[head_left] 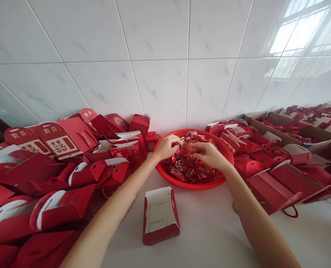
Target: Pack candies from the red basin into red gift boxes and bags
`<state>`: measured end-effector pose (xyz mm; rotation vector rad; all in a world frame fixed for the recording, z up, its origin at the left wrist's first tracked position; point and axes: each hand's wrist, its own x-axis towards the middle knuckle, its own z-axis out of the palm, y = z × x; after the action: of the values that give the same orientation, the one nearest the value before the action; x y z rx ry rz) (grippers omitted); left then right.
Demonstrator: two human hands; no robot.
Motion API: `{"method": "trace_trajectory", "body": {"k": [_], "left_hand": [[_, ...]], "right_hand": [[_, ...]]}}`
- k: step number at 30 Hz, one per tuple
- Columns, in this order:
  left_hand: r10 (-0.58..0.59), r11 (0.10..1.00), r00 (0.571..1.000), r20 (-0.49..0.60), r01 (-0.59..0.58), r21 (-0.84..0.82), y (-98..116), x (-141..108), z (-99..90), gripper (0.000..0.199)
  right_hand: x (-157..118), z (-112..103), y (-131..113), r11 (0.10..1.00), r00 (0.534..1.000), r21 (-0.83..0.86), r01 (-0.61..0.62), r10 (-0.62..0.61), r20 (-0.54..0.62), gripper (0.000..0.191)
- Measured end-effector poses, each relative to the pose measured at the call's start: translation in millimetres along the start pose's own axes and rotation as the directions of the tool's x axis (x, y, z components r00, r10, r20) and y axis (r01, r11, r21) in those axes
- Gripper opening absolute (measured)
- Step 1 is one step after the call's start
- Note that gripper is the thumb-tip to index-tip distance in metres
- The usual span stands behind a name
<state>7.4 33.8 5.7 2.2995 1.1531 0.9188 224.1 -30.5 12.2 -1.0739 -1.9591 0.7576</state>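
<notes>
Two hands are held over one round red basket [193, 185], which is set on a white surface [204, 230] near a tiled wall [160, 89]. By the right hand [208, 154], one flat red packet [186, 150] is gripped between thumb and fingers, above the basket's contents. The fingers of the left hand [168, 147] are curled inward at the basket's far left side; whether anything is pinched there cannot be told. The basket is filled with red-wrapped sweets [182, 169], too many and too overlapped to be counted.

In front of the basket, between the forearms, one red box [159, 217] is placed with its open side up and its white inside exposed. To the left, well over ten red boxes [62, 206] are crowded together; on two of them, large pale character panels [60, 146] are seen. To the right, another crowd of red boxes [274, 186] is stacked, not countable, with brown cardboard [271, 130] seen behind.
</notes>
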Motion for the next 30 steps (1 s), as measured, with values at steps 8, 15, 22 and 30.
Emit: {"method": "trace_trajectory", "body": {"k": [8,15,22,30], "left_hand": [[-0.016,0.859,0.990,0.138,0.084,-0.504,19.3,-14.3,-1.4,0.047],[-0.018,0.773,0.999,0.048,0.045,-0.633,26.3,-16.4,5.1,0.043],[-0.021,0.743,0.997,0.077,0.067,-0.666,22.9,-17.3,2.9,0.041],[0.019,0.695,1.000,-0.012,-0.021,-0.718,23.9,-23.0,-3.5,0.025]], "right_hand": [[-0.5,-5.5,2.1,0.956,0.998,0.292,0.041,-0.028,-0.050,0.036],[-0.9,-3.7,-0.1,0.910,0.999,0.411,-0.048,0.044,0.019,0.040],[-2.0,-5.3,-2.0,0.863,0.997,0.499,-0.078,0.063,0.046,0.041],[-2.8,-8.5,-3.2,0.822,0.996,0.562,-0.088,0.068,0.056,0.041]]}}
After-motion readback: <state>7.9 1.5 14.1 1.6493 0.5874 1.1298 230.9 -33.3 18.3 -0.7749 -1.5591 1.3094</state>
